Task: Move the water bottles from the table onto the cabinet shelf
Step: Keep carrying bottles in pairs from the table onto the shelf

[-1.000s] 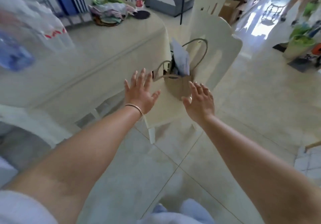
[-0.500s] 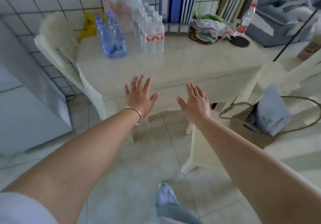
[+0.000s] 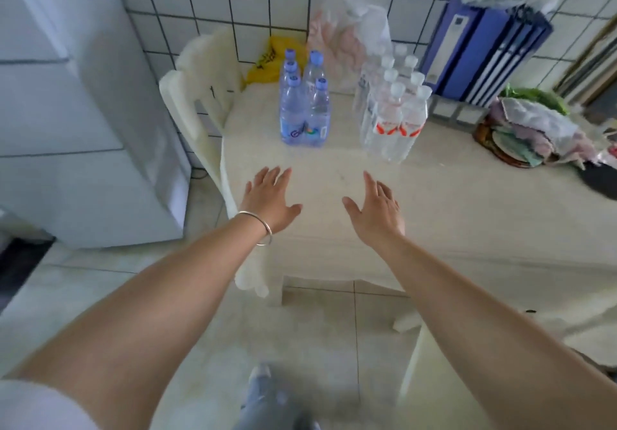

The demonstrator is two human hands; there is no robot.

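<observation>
Both hands reach out over the near edge of the table (image 3: 450, 202), empty, fingers spread. The left hand (image 3: 268, 197), a bangle (image 3: 257, 226) on its wrist, hovers at centre frame; the right hand (image 3: 377, 209) is just beside it. Beyond them stand four blue-capped bottles (image 3: 303, 109) and, to their right, a group of clear white-capped bottles (image 3: 392, 109), the rear ones hard to count. Blue binders (image 3: 480, 52) lean at upper right, their tops hidden by blurred plastic. No shelf can be made out.
</observation>
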